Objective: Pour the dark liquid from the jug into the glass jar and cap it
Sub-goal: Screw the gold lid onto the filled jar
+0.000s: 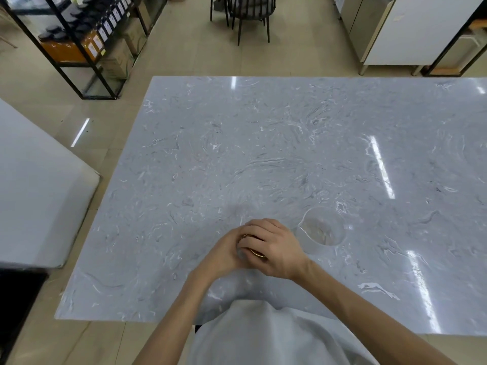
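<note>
Both hands meet at the near middle of the grey marble table (290, 143). My left hand (224, 255) wraps the side of a small glass jar (241, 252), which is almost wholly hidden. My right hand (274, 246) covers the jar's top and grips a gold-rimmed cap (257, 253), of which only an edge shows. Just right of my hands stands a clear glass jug (322, 229) with a spout toward the hands; it looks nearly empty, with a faint brownish film inside. Whether dark liquid is in the jar cannot be seen.
A black metal shelf (79, 35) with orange-filled jars stands far left on the floor. A black chair (250, 14) is beyond the table's far edge, a white cabinet (411, 30) at the far right, and another white table (34, 185) at the left.
</note>
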